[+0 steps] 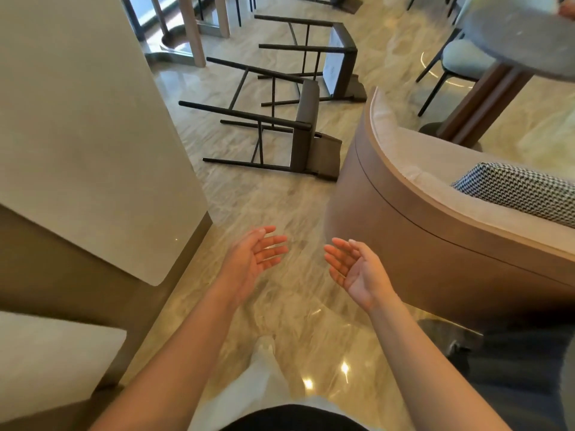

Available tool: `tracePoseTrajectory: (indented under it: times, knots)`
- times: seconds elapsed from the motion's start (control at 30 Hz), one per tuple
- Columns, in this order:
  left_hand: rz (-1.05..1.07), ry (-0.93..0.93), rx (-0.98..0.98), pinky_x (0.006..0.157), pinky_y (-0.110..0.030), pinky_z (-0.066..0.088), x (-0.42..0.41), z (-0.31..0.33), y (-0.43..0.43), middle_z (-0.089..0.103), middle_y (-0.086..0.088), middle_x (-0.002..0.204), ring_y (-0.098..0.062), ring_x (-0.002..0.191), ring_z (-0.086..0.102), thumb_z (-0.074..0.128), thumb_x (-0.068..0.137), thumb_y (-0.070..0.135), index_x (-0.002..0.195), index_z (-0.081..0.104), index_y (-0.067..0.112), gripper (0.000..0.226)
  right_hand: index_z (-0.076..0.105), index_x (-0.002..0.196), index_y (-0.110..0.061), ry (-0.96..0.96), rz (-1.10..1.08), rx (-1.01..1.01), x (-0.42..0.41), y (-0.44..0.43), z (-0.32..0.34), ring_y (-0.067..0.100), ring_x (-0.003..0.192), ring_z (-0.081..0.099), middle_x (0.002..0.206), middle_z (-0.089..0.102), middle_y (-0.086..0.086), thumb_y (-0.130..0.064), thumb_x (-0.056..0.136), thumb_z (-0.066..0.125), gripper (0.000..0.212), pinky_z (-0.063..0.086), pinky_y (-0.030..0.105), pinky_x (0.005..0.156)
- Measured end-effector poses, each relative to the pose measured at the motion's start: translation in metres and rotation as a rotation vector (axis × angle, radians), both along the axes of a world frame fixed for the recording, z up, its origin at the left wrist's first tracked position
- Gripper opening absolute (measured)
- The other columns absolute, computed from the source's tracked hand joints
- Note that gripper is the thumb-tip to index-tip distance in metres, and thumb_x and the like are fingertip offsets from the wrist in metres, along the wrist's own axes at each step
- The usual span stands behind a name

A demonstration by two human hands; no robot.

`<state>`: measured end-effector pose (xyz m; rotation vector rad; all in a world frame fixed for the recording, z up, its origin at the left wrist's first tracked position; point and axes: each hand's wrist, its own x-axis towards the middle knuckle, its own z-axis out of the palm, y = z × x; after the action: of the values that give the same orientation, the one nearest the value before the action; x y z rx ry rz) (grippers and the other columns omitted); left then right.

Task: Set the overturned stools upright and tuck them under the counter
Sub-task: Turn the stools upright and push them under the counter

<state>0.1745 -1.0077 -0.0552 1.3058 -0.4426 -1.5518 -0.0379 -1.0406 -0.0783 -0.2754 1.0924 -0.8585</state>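
The pale desk (93, 135) fills the left and a curved brown sofa (420, 244) the right, with a narrow passage of marble floor (280, 206) between them. The near stool (306, 132) and, just behind it, the far stool (340, 57) lie on their sides there, well ahead of both grips, legs toward the desk. The left grip (252, 259) and right grip (354, 269) are released, palms facing each other, holding nothing.
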Motion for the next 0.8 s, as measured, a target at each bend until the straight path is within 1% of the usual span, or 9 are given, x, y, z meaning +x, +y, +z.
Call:
tracePoseTrajectory:
  times: [0.17,0.27,0.47,0.63,0.8]
  knots:
    - [-0.057,-0.030,0.005,0.091,-0.042,0.050,0.025,0.005,-0.065,0.071,-0.014,0.109,-0.027,0.095,0.069,0.042,0.100,0.020,0.117,0.061,0.009,0.027,0.067,0.102,-0.011,-0.031,-0.066,-0.028,0.026,-0.056,0.007,0.015,0.076,0.070,0.094,0.074,0.008,-0.027,0.095,0.048,0.025,0.053,0.024,0.060]
    - [-0.077,-0.039,0.003,0.090,-0.041,0.050,0.035,0.006,-0.101,0.071,-0.013,0.109,-0.027,0.097,0.069,0.041,0.101,0.021,0.119,0.059,0.010,0.028,0.067,0.102,-0.011,-0.031,-0.070,-0.033,0.036,-0.082,0.007,0.016,0.078,0.070,0.095,0.074,0.008,-0.027,0.095,0.048,0.026,0.052,0.025,0.064]
    - [-0.102,-0.023,0.014,0.084,-0.038,0.052,0.044,-0.004,-0.164,0.071,-0.013,0.109,-0.028,0.100,0.068,0.041,0.100,0.022,0.121,0.058,0.009,0.030,0.067,0.104,-0.011,-0.026,-0.102,-0.003,0.040,-0.143,-0.002,0.016,0.078,0.070,0.096,0.074,0.008,-0.027,0.094,0.049,0.026,0.053,0.025,0.063]
    - [-0.070,-0.032,0.029,0.084,-0.038,0.053,0.041,-0.010,-0.229,0.072,-0.011,0.106,-0.027,0.097,0.069,0.042,0.100,0.021,0.119,0.058,0.010,0.027,0.068,0.105,-0.011,-0.008,-0.099,0.015,0.035,-0.209,-0.011,0.017,0.081,0.069,0.099,0.073,0.009,-0.027,0.095,0.050,0.026,0.052,0.026,0.065]
    - [-0.059,-0.050,0.056,0.087,-0.040,0.052,0.027,-0.005,-0.299,0.071,-0.013,0.109,-0.027,0.096,0.069,0.041,0.100,0.020,0.120,0.058,0.009,0.028,0.068,0.103,-0.011,0.017,-0.083,0.031,0.024,-0.283,-0.004,0.015,0.077,0.070,0.095,0.074,0.007,-0.026,0.095,0.050,0.025,0.052,0.025,0.063]
